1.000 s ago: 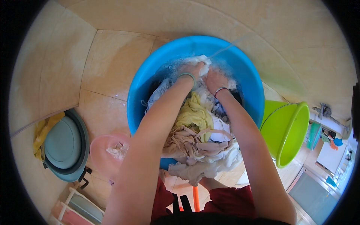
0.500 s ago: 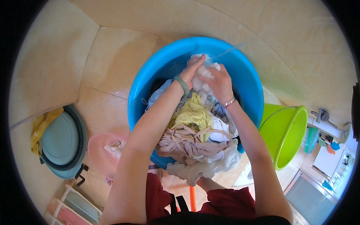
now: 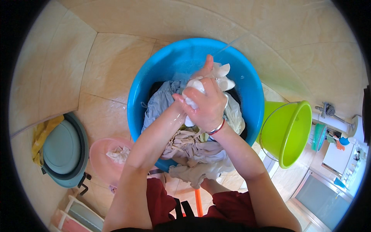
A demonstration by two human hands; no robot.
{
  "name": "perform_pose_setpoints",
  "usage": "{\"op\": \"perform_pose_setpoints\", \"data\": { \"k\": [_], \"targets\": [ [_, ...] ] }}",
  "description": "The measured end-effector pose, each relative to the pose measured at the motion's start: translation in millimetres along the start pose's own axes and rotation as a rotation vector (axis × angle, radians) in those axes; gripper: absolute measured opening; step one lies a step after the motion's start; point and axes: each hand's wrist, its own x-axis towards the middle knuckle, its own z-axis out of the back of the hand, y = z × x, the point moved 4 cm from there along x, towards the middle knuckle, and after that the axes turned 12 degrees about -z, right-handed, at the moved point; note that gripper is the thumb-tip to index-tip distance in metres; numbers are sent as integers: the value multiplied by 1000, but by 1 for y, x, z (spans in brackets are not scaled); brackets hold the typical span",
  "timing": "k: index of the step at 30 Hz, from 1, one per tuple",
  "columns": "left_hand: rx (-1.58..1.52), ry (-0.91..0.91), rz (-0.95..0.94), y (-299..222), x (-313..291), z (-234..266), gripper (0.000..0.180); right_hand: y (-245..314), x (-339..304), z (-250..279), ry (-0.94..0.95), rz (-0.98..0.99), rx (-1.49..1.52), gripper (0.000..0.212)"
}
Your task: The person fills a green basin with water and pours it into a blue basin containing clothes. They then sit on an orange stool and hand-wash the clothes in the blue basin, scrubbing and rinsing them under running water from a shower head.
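Recorder: State of the hands?
Inspector: Together. The right hand (image 3: 206, 102) is clamped on a wet white cloth (image 3: 194, 92), its thumb side lying across the left wrist. The left hand (image 3: 205, 70) lies beyond, thumb raised; its fingers are hidden, so I cannot tell how firmly they grip.
Recorder: Position of the cloth?
Inspector: Bunched between the hands, above the far half of the blue basin (image 3: 133, 106).
Recorder: Hazards?
Inspector: In my judgement, wet fabric could slip from a loose hold and drop onto the heap. A water stream (image 3: 230, 43) enters from the far right; striking raised cloth, it could splash over the rim.
Recorder: Contents?
Inspector: A light-blue garment (image 3: 161, 101) at left and a beige garment (image 3: 185, 144) nearer. An off-white garment (image 3: 203, 172) overhangs the near rim; a tug or its wet weight could drag it to the floor (image 3: 103, 116).
Recorder: Surroundings?
Inspector: Green bucket (image 3: 288, 135) just right; pink basin (image 3: 98, 155) near left, holding a crumpled pale cloth (image 3: 118, 154).
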Motion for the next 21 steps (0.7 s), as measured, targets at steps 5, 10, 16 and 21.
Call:
{"op": "perform_pose_setpoints", "data": {
  "k": [5, 10, 16, 21],
  "targets": [
    [1203, -234, -725, -15, -16, 4, 25, -19, 6, -4, -45, 16, 210, 14],
    [669, -611, -526, -16, -29, -15, 18, -64, 10, -13, -66, -122, 234, 6],
    [734, -776, -705, -37, -29, -15, 26, -143, 12, -32, 58, -303, 35, 8],
    [2023, -513, -349, -81, -32, 15, 34, -173, -6, -33, 299, -171, -134, 31]
  ]
}}
